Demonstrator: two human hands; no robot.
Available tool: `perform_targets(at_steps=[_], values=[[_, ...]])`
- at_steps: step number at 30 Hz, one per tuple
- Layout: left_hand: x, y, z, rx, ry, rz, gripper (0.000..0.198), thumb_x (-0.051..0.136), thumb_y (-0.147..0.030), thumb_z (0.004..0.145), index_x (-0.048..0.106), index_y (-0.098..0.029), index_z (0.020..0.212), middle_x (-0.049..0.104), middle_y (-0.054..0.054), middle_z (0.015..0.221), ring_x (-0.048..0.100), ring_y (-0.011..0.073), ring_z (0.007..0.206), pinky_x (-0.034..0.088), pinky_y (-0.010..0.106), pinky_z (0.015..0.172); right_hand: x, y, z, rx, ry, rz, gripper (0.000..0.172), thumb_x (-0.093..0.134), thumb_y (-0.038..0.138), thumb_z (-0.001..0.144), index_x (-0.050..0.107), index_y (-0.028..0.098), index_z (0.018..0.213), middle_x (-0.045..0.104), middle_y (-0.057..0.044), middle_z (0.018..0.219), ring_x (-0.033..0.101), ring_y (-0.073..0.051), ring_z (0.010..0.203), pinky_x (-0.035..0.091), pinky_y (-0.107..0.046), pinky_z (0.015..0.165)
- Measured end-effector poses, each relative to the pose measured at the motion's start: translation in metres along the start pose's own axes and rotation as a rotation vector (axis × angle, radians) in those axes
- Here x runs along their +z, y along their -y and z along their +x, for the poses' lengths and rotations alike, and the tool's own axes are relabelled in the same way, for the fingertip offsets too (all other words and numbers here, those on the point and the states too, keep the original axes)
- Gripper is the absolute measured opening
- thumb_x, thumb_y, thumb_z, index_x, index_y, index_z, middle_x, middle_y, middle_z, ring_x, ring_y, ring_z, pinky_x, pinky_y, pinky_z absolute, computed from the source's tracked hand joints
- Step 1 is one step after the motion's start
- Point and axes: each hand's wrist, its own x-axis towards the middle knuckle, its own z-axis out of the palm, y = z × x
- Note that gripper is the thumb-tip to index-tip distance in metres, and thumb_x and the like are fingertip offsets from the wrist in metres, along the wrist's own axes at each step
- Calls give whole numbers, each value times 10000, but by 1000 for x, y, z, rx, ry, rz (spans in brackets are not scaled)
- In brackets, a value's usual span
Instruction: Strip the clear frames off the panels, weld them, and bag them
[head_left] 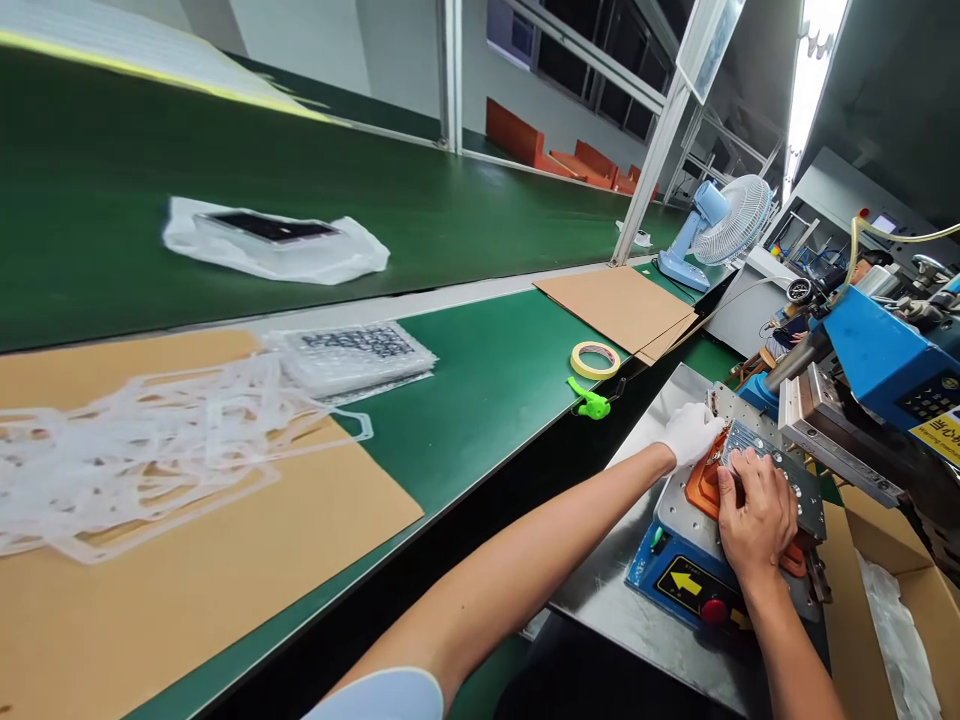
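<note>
My left hand (694, 435), in a white glove, grips the near corner of a perforated steel jig plate (772, 470). My bare right hand (757, 515) lies curled over the same plate, fingers on its holes. An orange moulded piece (705, 487) shows beneath and between my hands, and much of it is hidden by them. The plate sits on a blue machine base (675, 570) with a yellow-arrow start panel and a red button (714, 611). A steel work surface (622, 610) lies under the base.
A blue press head (877, 365) overhangs the jig at right. An open cardboard box (885, 590) stands lower right. On the green bench lie tape (595, 360), a green tool (591, 402), cardboard sheets and translucent frames (172, 440). A fan (720, 225) stands beyond; a bagged panel (274, 240) lies on the belt.
</note>
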Motion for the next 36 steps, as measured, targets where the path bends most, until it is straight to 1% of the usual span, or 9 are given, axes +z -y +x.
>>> perform_targets(at_steps=[5,11,17,20,25,28,31,33,36], values=[[-3,-5,-3,27,-37,188,301,573,-409,987,733,-175,885,758,145,988,686,292,977,512,408,881,-1,0,0,6,18,-7,362,571,502,1100,786,252,1251,766,-64,1347,639,-344,1251,420,-480,1108],[-7,4,-23,272,11,342,287,510,-264,1001,777,-159,1002,739,184,1184,624,366,1211,462,510,1048,0,1,-1,33,43,2,341,574,483,1101,785,265,1257,759,-69,1354,628,-342,1267,414,-477,1101],[-3,12,-22,400,130,337,302,544,-183,939,800,-183,1100,764,143,1130,685,312,1088,542,435,975,5,0,-6,102,92,49,332,580,464,1097,773,279,1294,741,-75,1385,597,-376,1329,392,-542,1157],[-4,9,-22,418,166,302,368,537,-138,903,795,-180,1162,775,141,1189,707,295,1104,564,429,1008,5,0,-5,118,141,83,332,580,419,1096,755,257,1327,726,-101,1409,581,-394,1351,388,-600,1176],[-11,8,-51,369,193,213,513,464,-208,961,685,-172,1422,708,128,1429,654,265,1331,509,426,1172,-26,-7,-13,35,200,149,372,590,288,1071,689,246,1427,662,-77,1513,486,-347,1491,333,-566,1286],[-21,29,-90,234,141,176,588,352,-342,1048,549,-109,1551,641,169,1520,588,280,1438,453,464,1239,-61,-21,-55,107,142,241,396,512,231,1082,672,250,1444,629,-69,1544,407,-322,1561,316,-564,1310],[-24,62,-139,17,46,19,597,359,-454,1062,575,-135,1519,603,160,1570,589,292,1445,442,461,1252,-88,-40,-131,429,-6,372,386,478,302,1100,654,236,1437,633,-134,1498,519,-308,1469,446,-549,1227],[-16,80,-171,-85,11,-73,564,392,-488,1056,624,-170,1459,615,138,1564,596,295,1439,429,471,1266,-93,-52,-183,712,-79,406,407,488,405,1096,626,204,1423,671,-176,1405,633,-311,1336,522,-544,1148],[5,92,-208,-133,-8,-50,587,374,-495,1061,611,-129,1455,617,179,1553,546,325,1488,352,530,1309,-79,-58,-234,792,-9,474,418,492,467,1088,662,186,1347,760,-174,1246,763,-298,1102,647,-466,935]])
